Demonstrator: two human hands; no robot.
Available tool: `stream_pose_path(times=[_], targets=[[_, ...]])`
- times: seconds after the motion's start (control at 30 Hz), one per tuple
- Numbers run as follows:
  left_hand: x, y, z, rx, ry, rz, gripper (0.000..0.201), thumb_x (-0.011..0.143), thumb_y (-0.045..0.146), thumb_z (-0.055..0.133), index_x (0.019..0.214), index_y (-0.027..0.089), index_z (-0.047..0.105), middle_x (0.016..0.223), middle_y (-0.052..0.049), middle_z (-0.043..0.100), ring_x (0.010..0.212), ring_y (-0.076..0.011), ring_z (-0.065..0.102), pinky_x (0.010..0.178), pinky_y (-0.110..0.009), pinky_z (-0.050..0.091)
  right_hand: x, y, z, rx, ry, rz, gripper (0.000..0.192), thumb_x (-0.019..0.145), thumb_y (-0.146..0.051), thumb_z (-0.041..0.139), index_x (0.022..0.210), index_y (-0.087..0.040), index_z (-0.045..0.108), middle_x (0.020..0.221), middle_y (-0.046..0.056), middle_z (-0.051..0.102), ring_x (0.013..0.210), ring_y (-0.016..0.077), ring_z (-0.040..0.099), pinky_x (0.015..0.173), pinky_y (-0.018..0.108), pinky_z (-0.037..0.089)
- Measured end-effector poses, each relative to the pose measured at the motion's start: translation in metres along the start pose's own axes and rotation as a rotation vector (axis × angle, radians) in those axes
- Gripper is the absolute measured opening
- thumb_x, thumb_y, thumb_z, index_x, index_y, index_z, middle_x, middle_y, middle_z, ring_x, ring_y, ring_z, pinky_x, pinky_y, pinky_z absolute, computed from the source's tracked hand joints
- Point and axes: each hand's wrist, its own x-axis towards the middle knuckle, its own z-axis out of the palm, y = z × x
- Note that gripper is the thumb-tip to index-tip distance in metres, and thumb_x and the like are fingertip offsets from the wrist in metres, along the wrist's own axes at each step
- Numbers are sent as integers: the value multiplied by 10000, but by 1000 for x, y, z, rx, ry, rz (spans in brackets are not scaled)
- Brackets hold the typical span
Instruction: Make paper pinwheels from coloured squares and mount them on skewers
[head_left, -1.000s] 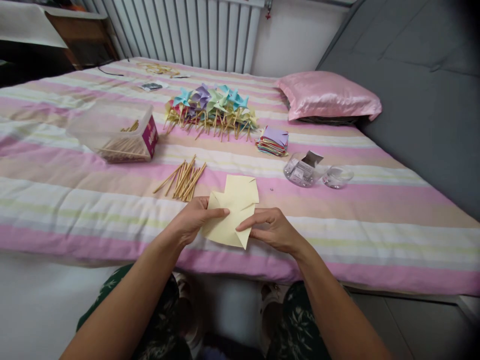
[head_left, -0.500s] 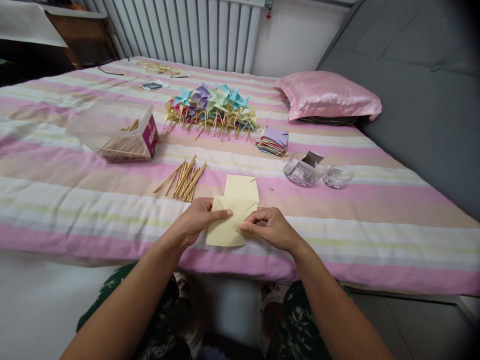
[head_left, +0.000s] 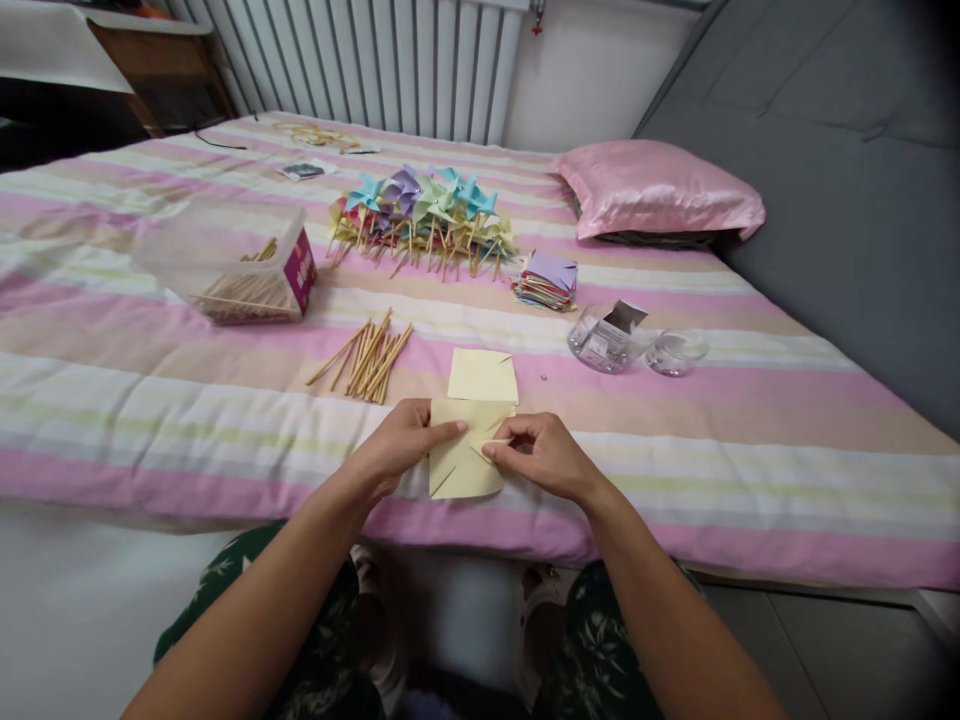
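A square of pale yellow paper (head_left: pixel 457 470) with diagonal slits is held above the near edge of the bed. My left hand (head_left: pixel 401 440) grips its left side, thumb flat on top and fingers behind. My right hand (head_left: pixel 541 452) pinches a flap at the right side, which curls up a little. Just beyond lies another yellow paper square (head_left: pixel 481 374), flat on the sheet with a slit at its upper right corner. Left of that square is a loose pile of thin sticks (head_left: pixel 371 358).
Finished paper pinwheels (head_left: pixel 427 210) lie in a heap, with a stack of coloured paper squares (head_left: pixel 546 282) beside them. A clear plastic box of sticks (head_left: pixel 247 280) stands left. Two small clear containers (head_left: pixel 604 340) sit right. A pink pillow (head_left: pixel 660 192) lies near the grey headboard (head_left: pixel 825 180).
The held paper has turned and shifted slightly right and nearer, showing a slit at its lower left. My right hand now lifts a flap of it.
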Motion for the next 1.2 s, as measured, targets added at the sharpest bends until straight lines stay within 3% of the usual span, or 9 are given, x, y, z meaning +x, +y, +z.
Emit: stream_pose_path(times=[0.33,0.67,1.2], targets=[[0,-2,3,9,-17,18,269,623,269,726,854,131,709,799,-84,725,684,-206,654,664,-312,511,0,1,0,-28,15,-1,192,764,-272,583,613,-161,623,631,18,626,581,119,539,525,213,405],[1,-1,10,-27,72,-26,237,539,135,749,770,111,701,798,-83,729,669,-188,652,642,-291,515,0,-2,1,-38,41,10,192,753,-262,578,594,-157,600,594,9,591,556,108,505,499,208,364],[3,-4,11,-33,99,-26,262,526,151,756,774,99,692,791,-85,726,693,-198,659,669,-299,517,1,-2,2,-34,57,14,192,758,-251,571,591,-156,573,584,-2,576,554,102,496,503,200,355]])
